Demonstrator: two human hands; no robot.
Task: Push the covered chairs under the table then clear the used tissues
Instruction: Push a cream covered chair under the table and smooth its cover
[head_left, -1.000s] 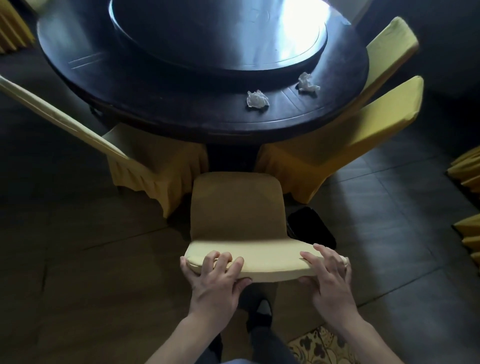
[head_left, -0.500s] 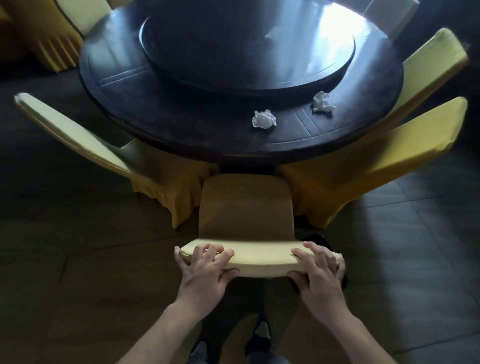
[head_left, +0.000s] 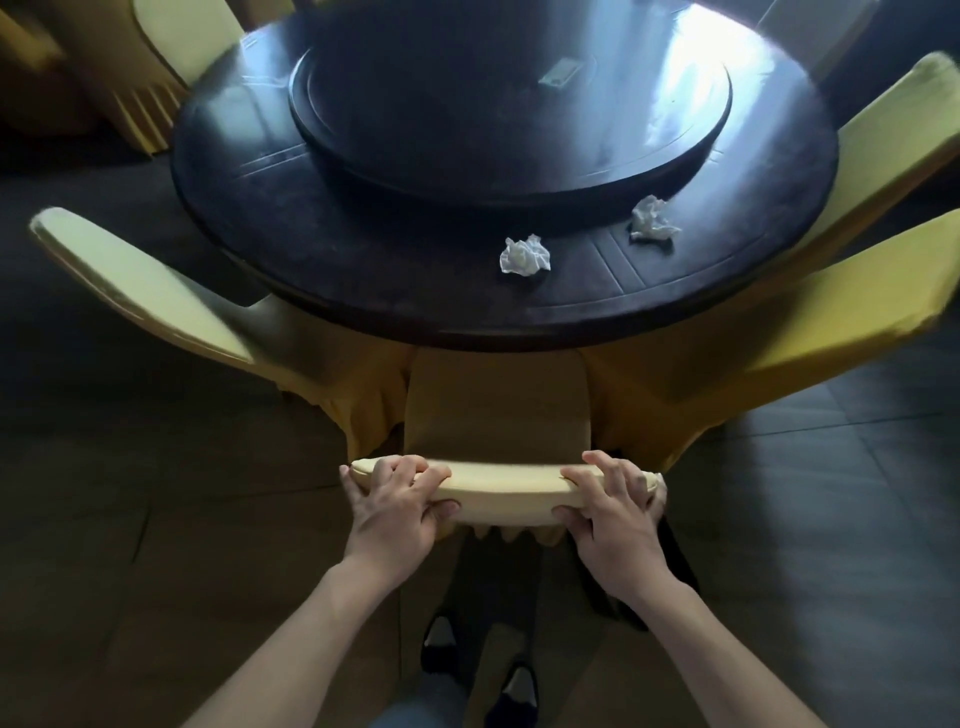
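Note:
A yellow-covered chair (head_left: 498, 410) stands right in front of me, its seat tucked under the near edge of the round dark table (head_left: 363, 291). My left hand (head_left: 395, 504) grips the left end of its backrest top, fingers over and thumb beneath. My right hand (head_left: 613, 512) grips the right end the same way. Two crumpled white tissues lie on the table's near rim: one tissue (head_left: 524, 254) near the middle, the other tissue (head_left: 652, 219) further right beside the turntable.
A dark turntable (head_left: 509, 104) fills the table's middle. Covered chairs flank mine on the left (head_left: 156, 291) and right (head_left: 831, 312), with more chairs (head_left: 904, 135) round the far side. My black shoes (head_left: 441, 644) stand on dark floor tiles.
The chair has slid forward under the table with both hands holding its backrest. I have stepped closer, so more of the table shows.

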